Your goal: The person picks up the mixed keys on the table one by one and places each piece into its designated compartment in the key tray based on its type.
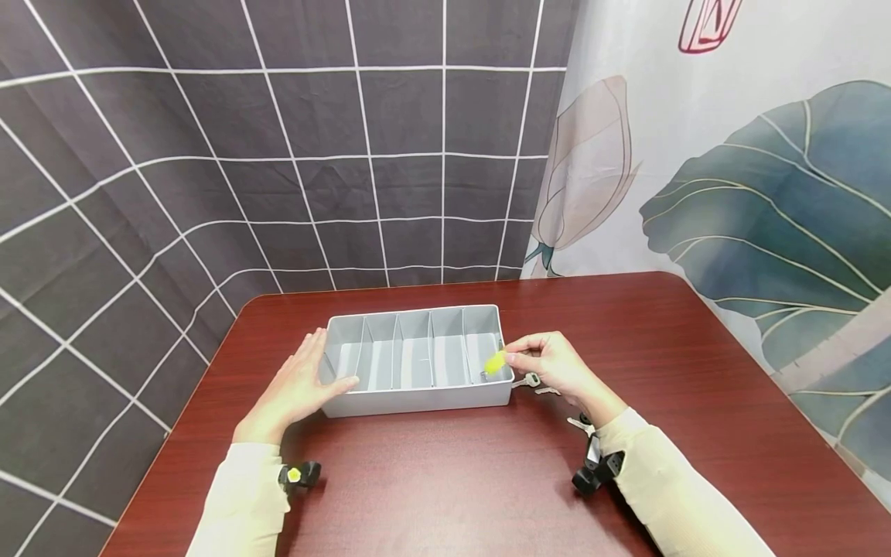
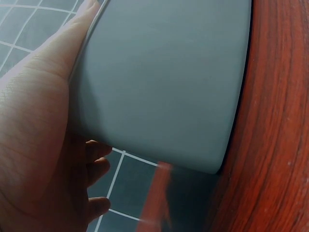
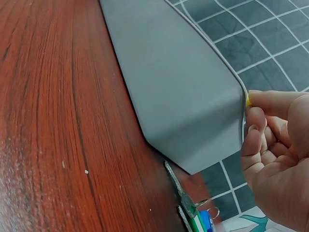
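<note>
A light grey tray [image 1: 427,399] with several compartments stands on the table. My left hand [image 1: 298,389] rests against its left end, fingers straight along the outside and thumb over the front rim; the left wrist view shows the thumb [image 2: 58,50] along the rim. With thumb and fingertips, my right hand [image 1: 557,370] pinches a yellow key tag [image 1: 495,362] over the rightmost compartment. A small metal ring [image 1: 484,377] shows below the tag. In the right wrist view only a sliver of the yellow tag [image 3: 248,100] shows between the fingers, at the tray's rim.
Keys [image 1: 532,380] lie on the table right of the tray, partly under my right hand and forearm. In the right wrist view a key with a green tag [image 3: 195,223] and a blue tag [image 3: 206,221] lie near the tray's corner. Curtains hang behind the table [image 1: 418,480].
</note>
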Available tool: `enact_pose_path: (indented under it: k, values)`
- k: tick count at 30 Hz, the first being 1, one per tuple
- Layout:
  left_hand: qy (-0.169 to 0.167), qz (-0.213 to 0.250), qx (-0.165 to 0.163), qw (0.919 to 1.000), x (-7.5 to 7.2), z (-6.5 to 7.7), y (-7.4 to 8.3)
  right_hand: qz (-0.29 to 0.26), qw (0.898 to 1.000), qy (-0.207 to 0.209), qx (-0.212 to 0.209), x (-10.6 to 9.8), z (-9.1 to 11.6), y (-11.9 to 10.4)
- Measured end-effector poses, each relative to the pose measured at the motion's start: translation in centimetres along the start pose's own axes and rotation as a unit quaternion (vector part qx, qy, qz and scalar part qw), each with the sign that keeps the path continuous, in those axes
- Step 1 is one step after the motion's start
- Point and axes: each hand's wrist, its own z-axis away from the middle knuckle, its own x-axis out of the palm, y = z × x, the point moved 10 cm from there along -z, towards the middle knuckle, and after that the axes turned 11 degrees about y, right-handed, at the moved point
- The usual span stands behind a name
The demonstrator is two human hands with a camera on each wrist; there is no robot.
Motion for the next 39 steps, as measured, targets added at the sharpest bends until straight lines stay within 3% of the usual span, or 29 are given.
enact_pose_path:
  k: [10, 21, 33, 39]
  values:
    - [-0.001, 0.002, 0.000, 1.0000, 0.1, 0.0, 0.0, 0.007, 1.000, 0.011, -0.006, -0.3, 0.1, -0.7]
    - [0.002, 0.001, -0.002, 1.0000, 0.0, 0.0, -0.1, 0.039, 0.998, 0.040, -0.018, -2.0, -0.2, -1.5]
    - [-0.005, 0.002, -0.002, 1.0000, -0.1, 0.0, -0.1, 0.019, 0.998, 0.058, -0.003, -3.6, -0.1, -2.3]
    - [-0.007, 0.001, -0.004, 1.0000, 0.0, 0.0, -0.1, 0.034, 0.997, 0.066, -0.017, -4.8, -0.1, -2.8]
